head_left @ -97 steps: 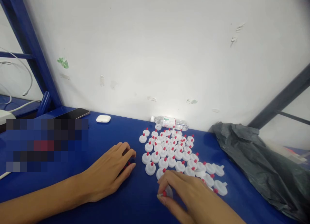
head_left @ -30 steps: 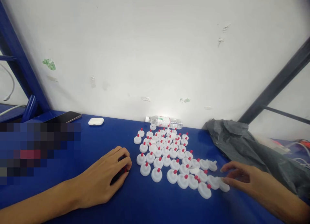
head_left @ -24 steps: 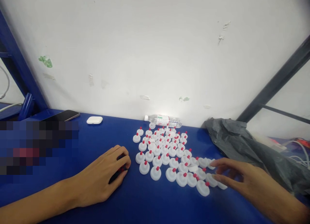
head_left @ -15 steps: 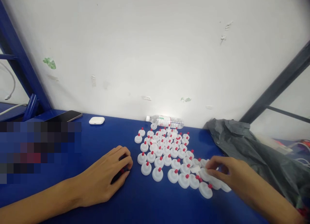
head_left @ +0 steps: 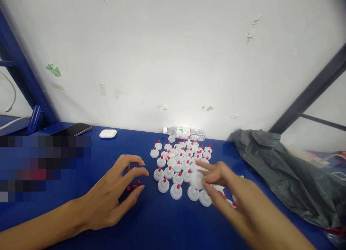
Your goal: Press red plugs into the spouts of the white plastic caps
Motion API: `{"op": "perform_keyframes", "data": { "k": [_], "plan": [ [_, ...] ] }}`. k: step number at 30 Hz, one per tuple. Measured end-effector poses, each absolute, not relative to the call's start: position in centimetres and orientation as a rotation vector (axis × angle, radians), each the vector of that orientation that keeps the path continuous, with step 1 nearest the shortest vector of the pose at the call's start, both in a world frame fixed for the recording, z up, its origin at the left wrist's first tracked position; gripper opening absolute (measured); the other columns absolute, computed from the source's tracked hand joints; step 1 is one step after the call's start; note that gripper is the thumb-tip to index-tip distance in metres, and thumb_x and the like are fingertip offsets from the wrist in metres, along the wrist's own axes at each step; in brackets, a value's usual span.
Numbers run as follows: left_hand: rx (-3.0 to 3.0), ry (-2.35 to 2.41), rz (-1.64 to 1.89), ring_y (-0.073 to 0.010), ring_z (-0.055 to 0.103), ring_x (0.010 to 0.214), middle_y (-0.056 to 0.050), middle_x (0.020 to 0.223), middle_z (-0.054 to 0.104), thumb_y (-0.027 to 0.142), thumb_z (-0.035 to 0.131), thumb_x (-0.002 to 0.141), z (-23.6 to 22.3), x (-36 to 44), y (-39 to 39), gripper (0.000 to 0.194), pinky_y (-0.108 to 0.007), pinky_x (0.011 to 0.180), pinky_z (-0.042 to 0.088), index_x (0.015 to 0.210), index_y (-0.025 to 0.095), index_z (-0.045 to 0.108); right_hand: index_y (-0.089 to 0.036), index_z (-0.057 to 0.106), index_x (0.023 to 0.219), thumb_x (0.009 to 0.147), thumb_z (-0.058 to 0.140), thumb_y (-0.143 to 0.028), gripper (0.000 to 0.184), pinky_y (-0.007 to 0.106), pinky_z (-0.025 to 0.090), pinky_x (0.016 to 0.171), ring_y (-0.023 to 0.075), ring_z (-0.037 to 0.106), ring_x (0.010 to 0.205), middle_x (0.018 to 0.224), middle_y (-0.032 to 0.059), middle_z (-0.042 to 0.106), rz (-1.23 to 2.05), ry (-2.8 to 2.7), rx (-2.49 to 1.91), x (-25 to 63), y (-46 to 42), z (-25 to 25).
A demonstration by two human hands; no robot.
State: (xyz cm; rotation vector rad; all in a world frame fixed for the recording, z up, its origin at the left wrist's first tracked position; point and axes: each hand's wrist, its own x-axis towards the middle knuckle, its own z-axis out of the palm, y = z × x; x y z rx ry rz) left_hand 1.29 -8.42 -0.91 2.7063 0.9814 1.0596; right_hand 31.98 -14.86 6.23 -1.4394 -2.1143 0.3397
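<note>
My left hand [head_left: 119,192] rests over the blue table with its fingers apart and curved. Several small red caps [head_left: 139,183] lie on the table beside its thumb and under the fingers. A round white plastic lid [head_left: 196,180], slightly blurred, is pinched between the thumb and fingers of my right hand [head_left: 220,179]. No red tip shows on this lid. Below and around that hand stand many white lids with red tips [head_left: 176,191], grouped on the table. My right hand hides part of the group's right side.
A clear bottle [head_left: 183,132] lies along the wall behind the lids. A white earbud case [head_left: 108,133] and a phone [head_left: 74,130] are at the back left. Dark grey plastic sheeting [head_left: 273,163] covers the right side. Blue and grey frame posts flank the table.
My right hand has moved left from the right edge of the lids, carrying a white lid. The fingers of my left hand have spread, and red caps now show beneath them.
</note>
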Motion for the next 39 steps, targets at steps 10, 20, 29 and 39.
{"op": "perform_keyframes", "data": {
  "k": [10,20,29,39],
  "plan": [
    [2.792,0.799,1.123,-0.0242,0.057,0.100,-0.009,0.108,0.059,0.020,0.059,0.089,-0.9,1.3,-9.4,0.030,-0.037,0.086,0.054,0.118,0.024,0.056,-0.022,0.052,0.116,0.093,0.066,-0.013,0.028,0.032,0.057,0.091,0.0205,0.069,0.109,0.115,0.0035,0.072,0.628,-2.323,-1.220,24.5,-13.3,4.6],
    [3.004,0.529,0.921,-0.0231,0.056,0.087,-0.008,0.091,0.063,0.022,0.055,0.098,-0.6,1.4,-9.4,0.008,-0.037,0.081,0.049,0.104,0.020,0.061,-0.022,0.050,0.117,0.089,0.077,-0.038,0.041,0.030,0.055,0.074,0.0238,0.075,0.091,0.099,0.0037,0.075,0.805,-2.389,-1.350,23.6,-13.2,5.0],
    [3.038,0.568,0.796,-0.0213,0.051,0.077,-0.005,0.085,0.060,0.014,0.045,0.098,-0.8,1.7,-9.7,0.016,-0.037,0.072,0.040,0.098,0.022,0.059,-0.023,0.050,0.119,0.088,0.074,-0.052,0.049,0.030,0.055,0.072,0.0265,0.075,0.092,0.102,0.0055,0.077,0.746,-2.399,-1.375,23.2,-13.0,4.4],
    [2.962,0.511,0.779,-0.0212,0.051,0.077,-0.002,0.085,0.065,0.013,0.044,0.101,0.2,1.7,-9.5,0.014,-0.039,0.080,0.041,0.098,0.021,0.054,-0.023,0.050,0.131,0.084,0.080,-0.046,0.060,0.029,0.054,0.073,0.0235,0.075,0.090,0.108,0.0021,0.076,0.646,-2.523,-1.227,23.6,-13.1,4.8]
  ]
}}
